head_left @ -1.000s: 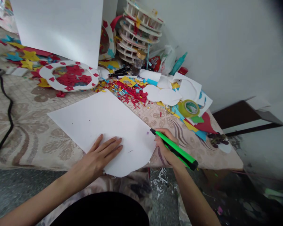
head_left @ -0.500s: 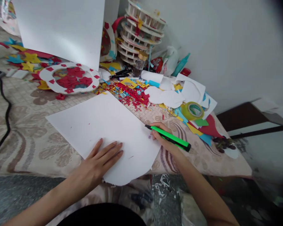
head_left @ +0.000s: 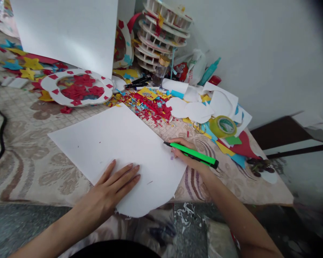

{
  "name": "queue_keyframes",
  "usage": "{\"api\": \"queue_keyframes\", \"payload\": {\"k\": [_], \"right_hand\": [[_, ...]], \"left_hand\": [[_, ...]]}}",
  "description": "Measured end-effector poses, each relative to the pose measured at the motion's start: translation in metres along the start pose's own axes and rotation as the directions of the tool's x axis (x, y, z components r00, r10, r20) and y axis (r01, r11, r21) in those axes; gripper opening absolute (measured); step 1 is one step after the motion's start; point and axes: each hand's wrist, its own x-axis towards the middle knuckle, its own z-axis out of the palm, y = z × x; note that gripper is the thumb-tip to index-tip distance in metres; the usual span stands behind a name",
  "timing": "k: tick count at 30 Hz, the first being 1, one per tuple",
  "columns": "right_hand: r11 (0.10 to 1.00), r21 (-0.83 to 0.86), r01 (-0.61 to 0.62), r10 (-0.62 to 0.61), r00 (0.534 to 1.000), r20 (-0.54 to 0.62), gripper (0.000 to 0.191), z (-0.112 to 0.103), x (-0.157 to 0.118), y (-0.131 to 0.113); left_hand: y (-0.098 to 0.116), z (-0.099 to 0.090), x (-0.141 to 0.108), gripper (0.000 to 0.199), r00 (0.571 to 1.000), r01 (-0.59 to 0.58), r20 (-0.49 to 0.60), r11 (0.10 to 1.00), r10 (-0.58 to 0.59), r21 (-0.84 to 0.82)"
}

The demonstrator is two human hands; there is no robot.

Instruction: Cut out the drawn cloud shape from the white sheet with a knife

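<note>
A white sheet of paper or board lies on the patterned tablecloth, its curved near edge sticking out past the table's front. My left hand rests flat on the sheet with the fingers spread. Near the sheet's right edge, my right hand grips a green utility knife. The knife's dark tip points left over the sheet; whether it touches the surface I cannot tell. A few tiny scraps and a small purple mark are on the white surface.
Beyond the sheet lie red, yellow and blue paper scraps. White cutouts and a tape roll sit to the right. A scalloped white frame, an upright white panel and a tiered white stand occupy the back.
The view has shifted slightly. Both hands stay in nearly the same place on the sheet, and the knife is still in my right hand, tilted a little flatter.
</note>
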Motion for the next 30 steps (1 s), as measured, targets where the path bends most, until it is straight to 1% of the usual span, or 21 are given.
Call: {"api": "queue_keyframes", "payload": {"k": [6,11,14,17,21,23,26,30], "right_hand": [[1.0,0.0,0.009,-0.009,0.999,0.035,0.03,-0.008,0.003,0.003],[1.0,-0.001,-0.001,0.001,1.0,0.026,0.03,-0.009,0.003,0.003],[1.0,0.004,-0.016,0.016,1.0,0.004,0.028,-0.008,0.001,0.004],[0.999,0.011,-0.041,0.041,0.999,-0.036,0.024,-0.005,-0.005,0.005],[0.99,0.061,-0.129,0.137,0.979,-0.15,0.025,-0.002,-0.016,0.004],[0.984,0.072,-0.162,0.172,0.969,-0.176,0.027,-0.001,-0.019,0.002],[0.987,0.049,-0.154,0.16,0.973,-0.168,0.029,-0.001,-0.019,0.0],[0.991,0.004,-0.132,0.131,0.977,-0.17,0.028,0.001,-0.019,0.003]], "left_hand": [[-0.005,0.007,-0.001,0.065,0.997,-0.043,-0.07,0.999,0.043,-0.011],[-0.005,0.005,-0.001,0.065,0.998,-0.033,-0.059,0.999,0.033,-0.007],[-0.002,0.002,0.0,0.063,0.999,-0.001,-0.037,1.0,0.001,-0.004],[0.0,0.001,0.0,0.064,0.999,0.018,-0.041,1.0,-0.018,-0.008],[0.0,0.004,0.0,0.065,0.998,0.027,-0.049,1.0,-0.027,-0.014],[0.0,0.005,-0.001,0.066,0.998,0.026,-0.05,1.0,-0.027,-0.016],[0.001,0.003,0.0,0.065,0.998,0.029,-0.06,0.999,-0.031,-0.035],[0.002,0.001,0.0,0.065,0.999,0.024,-0.04,0.999,-0.025,-0.022]]}}
